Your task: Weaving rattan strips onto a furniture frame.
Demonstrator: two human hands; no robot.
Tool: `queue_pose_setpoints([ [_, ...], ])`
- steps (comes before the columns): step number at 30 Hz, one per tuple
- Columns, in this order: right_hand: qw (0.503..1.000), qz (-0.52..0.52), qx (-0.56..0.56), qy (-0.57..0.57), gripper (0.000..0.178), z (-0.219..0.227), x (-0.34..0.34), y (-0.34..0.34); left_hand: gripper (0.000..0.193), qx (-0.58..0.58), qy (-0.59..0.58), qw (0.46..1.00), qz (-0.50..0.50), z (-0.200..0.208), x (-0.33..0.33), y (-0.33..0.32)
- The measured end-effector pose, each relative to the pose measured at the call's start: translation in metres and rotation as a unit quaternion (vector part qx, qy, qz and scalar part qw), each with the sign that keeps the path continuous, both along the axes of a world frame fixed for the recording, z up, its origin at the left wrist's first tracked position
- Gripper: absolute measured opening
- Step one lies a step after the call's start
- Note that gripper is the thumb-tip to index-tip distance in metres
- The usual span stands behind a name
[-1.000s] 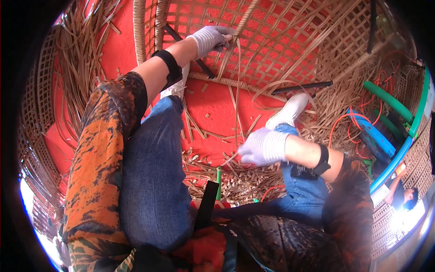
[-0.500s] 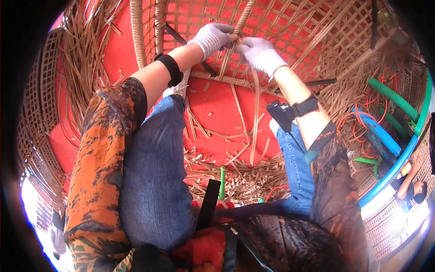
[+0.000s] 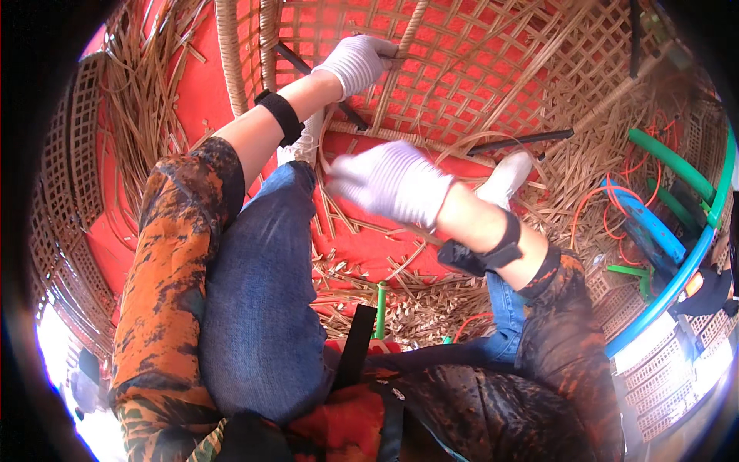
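Observation:
A large tan wicker frame [image 3: 462,85] with an open lattice weave lies across the far side. My left hand [image 3: 356,65], in a white ribbed glove, pinches the weave where a thick wrapped rib [image 3: 413,31] crosses it. Lower and nearer, my right hand [image 3: 392,181], gloved alike, is above the red floor beside my knee. Its fingers look closed and are blurred by motion. A thin flat weaving strip [image 3: 422,233] shows under that hand near the wrist; the part in the fingers is hidden.
Loose strips [image 3: 142,108] are heaped at the left, and cut scraps [image 3: 431,296] litter the red floor [image 3: 369,250]. Black bars [image 3: 519,142] poke out by the frame. Green and blue tubes [image 3: 647,219] with orange cords stand at the right. Another person [image 3: 704,292] is at the far right edge.
My right hand has left the weave beside the left hand and swept down toward my knee. The strip that hung below it has shifted. My left hand has stayed nearly still.

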State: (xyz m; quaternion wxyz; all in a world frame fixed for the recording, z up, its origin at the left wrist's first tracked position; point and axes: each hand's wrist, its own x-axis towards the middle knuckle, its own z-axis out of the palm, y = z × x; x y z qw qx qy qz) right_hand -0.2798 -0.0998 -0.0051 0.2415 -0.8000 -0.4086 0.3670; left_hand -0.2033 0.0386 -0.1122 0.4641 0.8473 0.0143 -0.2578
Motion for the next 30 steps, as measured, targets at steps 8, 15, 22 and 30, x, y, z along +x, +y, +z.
queue_pose_setpoints([
  [8,0.884,-0.393,0.055,0.249,0.033,-0.094,0.101,-0.051,0.021,-0.257,0.301,0.892,0.220,-0.035,-0.007,-0.003],
  [15,0.975,-0.193,-0.076,0.082,0.028,-0.093,0.124,-0.050,0.023,-0.221,0.335,0.872,0.281,-0.038,-0.009,-0.018],
  [22,0.972,-0.102,-0.200,-0.073,0.035,-0.020,0.065,-0.039,0.029,-0.215,0.284,0.921,0.156,-0.009,-0.001,-0.006],
  [30,0.977,0.162,-0.128,0.061,0.015,0.081,-0.021,-0.025,0.048,-0.164,0.199,0.964,0.057,-0.012,0.003,-0.004],
])
